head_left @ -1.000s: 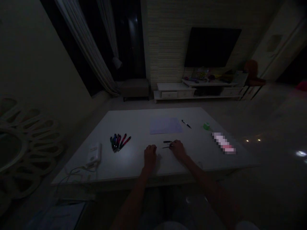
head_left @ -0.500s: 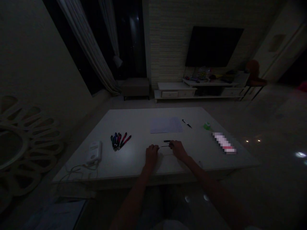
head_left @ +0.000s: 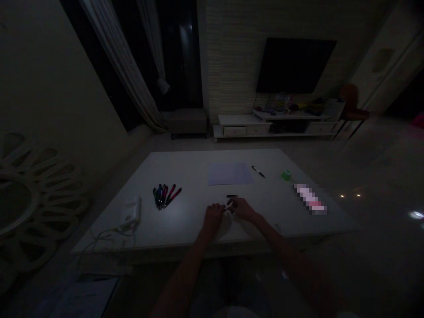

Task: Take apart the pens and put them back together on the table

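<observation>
My left hand and my right hand sit close together near the front of the white table. A thin dark rod, possibly a pen part, lies between them, held in my right fingertips. The dim light hides whether my left fingers touch it. A short black pen piece lies just beyond my hands. Farther off are a sheet of paper and a black-and-silver pen.
A bunch of coloured pens lies to the left, beside a white plastic box with a cable. A small green object and a pixelated pink-and-white object lie to the right.
Both hands have moved nearer the table's front edge and closer together. The thin rod has shifted down with them, and my left fingers now reach towards my right hand.
</observation>
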The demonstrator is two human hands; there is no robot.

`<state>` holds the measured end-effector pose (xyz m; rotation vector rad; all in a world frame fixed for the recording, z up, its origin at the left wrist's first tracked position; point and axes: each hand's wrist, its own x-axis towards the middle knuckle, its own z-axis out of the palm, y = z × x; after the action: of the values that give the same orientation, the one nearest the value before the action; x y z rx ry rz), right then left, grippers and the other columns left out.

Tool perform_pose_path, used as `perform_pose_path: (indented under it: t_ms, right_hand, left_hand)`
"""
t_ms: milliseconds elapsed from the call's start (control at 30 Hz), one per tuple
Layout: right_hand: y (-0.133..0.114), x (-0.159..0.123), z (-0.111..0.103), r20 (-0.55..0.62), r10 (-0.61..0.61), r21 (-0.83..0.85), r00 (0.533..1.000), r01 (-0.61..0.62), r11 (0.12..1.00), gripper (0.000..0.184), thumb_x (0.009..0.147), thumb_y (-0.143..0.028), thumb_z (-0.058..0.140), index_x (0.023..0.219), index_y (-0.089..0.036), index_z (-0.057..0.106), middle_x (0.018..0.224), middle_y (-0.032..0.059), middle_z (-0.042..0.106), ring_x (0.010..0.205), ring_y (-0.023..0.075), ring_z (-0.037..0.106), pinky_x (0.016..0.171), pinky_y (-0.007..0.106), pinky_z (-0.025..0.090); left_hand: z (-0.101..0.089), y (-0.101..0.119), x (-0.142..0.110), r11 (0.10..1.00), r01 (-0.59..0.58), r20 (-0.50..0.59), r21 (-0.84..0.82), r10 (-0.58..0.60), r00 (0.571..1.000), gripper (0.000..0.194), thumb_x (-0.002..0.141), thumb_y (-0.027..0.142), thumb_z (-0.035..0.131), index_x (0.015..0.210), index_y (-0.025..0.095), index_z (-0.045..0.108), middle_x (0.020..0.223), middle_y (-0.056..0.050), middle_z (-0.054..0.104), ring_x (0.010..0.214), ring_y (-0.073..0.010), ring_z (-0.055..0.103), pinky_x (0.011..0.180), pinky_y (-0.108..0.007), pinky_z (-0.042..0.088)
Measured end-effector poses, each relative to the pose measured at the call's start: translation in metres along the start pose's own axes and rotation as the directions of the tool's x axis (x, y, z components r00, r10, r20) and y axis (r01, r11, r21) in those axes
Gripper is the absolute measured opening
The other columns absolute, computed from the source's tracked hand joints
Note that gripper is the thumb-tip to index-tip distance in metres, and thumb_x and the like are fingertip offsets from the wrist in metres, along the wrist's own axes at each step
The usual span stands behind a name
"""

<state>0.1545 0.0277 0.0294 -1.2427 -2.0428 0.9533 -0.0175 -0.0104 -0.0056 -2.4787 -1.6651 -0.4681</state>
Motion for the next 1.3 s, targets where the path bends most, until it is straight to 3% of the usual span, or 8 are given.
perform_pose_path:
  t_ms: [233,300,400,500,600,800,1033,1300]
  right_hand:
    - [-0.006,0.007,-0.003,0.012,0.047,0.136,0.999,-0.049,0.99,0.024,0.078,-0.036,0.06,0.092,-0.017,0.065,0.063,0.0022,0.068,0.06,0.0162,0.065,0.059,0.025,0.047]
    - [0.005,0.006,-0.011,-0.1,0.065,0.108,0.993,-0.054,0.993,0.026,0.081,-0.039,0.054,0.089,-0.017,0.066,0.068,0.0036,0.069,0.064,0.0164,0.065,0.062,0.026,0.048]
    - [0.031,0.0,-0.017,-0.334,0.121,-0.051,0.935,-0.147,0.988,0.025,0.081,-0.038,0.052,0.08,-0.017,0.066,0.076,0.0062,0.068,0.07,0.018,0.063,0.067,0.029,0.047]
    - [0.049,-0.004,-0.009,-0.387,0.089,-0.169,0.918,-0.165,0.972,0.021,0.076,-0.034,0.057,0.085,-0.018,0.067,0.083,0.0069,0.066,0.077,0.0189,0.061,0.071,0.03,0.047]
    - [0.049,0.0,0.005,-0.414,0.062,-0.221,0.908,-0.166,0.961,0.024,0.078,-0.033,0.056,0.094,-0.018,0.067,0.091,0.0082,0.063,0.084,0.0196,0.06,0.076,0.03,0.046]
    - [0.037,0.015,0.01,-0.377,0.055,-0.284,0.924,-0.172,0.943,0.018,0.079,-0.028,0.054,0.084,-0.017,0.067,0.093,0.0105,0.063,0.091,0.021,0.058,0.083,0.031,0.044]
    - [0.036,0.001,0.002,-0.249,0.056,0.022,0.967,-0.052,0.998,0.022,0.08,-0.03,0.048,0.086,-0.019,0.066,0.08,0.0042,0.07,0.072,0.0172,0.063,0.068,0.029,0.048]
    - [0.017,0.004,0.002,-0.207,0.039,0.049,0.977,-0.03,0.998,0.023,0.078,-0.034,0.052,0.08,-0.02,0.07,0.081,0.0052,0.072,0.075,0.0187,0.065,0.07,0.03,0.048]
  left_hand:
    - [-0.008,0.0,0.0,0.999,0.03,0.067,0.012,-0.031,0.997,0.023,0.088,0.017,0.048,0.108,0.025,0.055,0.097,-0.006,0.056,0.093,-0.0208,0.05,0.08,-0.035,0.035]
    - [-0.01,0.0,0.001,0.997,0.074,0.062,0.02,-0.076,0.995,0.024,0.087,0.015,0.048,0.109,0.024,0.055,0.098,-0.006,0.055,0.094,-0.0213,0.05,0.08,-0.035,0.035]
    - [-0.01,0.002,0.002,0.989,0.141,0.029,0.037,-0.142,0.989,0.024,0.087,0.012,0.047,0.108,0.022,0.055,0.097,-0.007,0.055,0.094,-0.0223,0.05,0.079,-0.036,0.036]
    - [-0.009,0.003,0.003,0.987,0.159,0.022,0.032,-0.16,0.987,0.022,0.086,0.013,0.047,0.105,0.022,0.055,0.096,-0.007,0.055,0.093,-0.0224,0.05,0.079,-0.036,0.036]
    - [-0.009,0.003,0.003,0.986,0.165,0.022,0.027,-0.166,0.986,0.022,0.086,0.013,0.047,0.105,0.022,0.056,0.096,-0.007,0.055,0.093,-0.0222,0.05,0.079,-0.035,0.036]
    - [-0.007,0.002,0.002,0.985,0.168,0.025,0.045,-0.17,0.985,0.025,0.086,0.013,0.049,0.108,0.022,0.055,0.097,-0.007,0.056,0.093,-0.0228,0.051,0.079,-0.036,0.036]
    - [-0.004,0.001,0.003,0.987,0.159,0.031,0.027,-0.16,0.987,0.025,0.086,0.014,0.048,0.108,0.022,0.055,0.098,-0.008,0.055,0.094,-0.0224,0.05,0.079,-0.036,0.036]
    - [-0.006,0.002,0.002,0.988,0.142,0.015,0.057,-0.143,0.99,0.024,0.087,0.014,0.047,0.108,0.023,0.054,0.097,-0.007,0.055,0.094,-0.0225,0.05,0.079,-0.036,0.035]
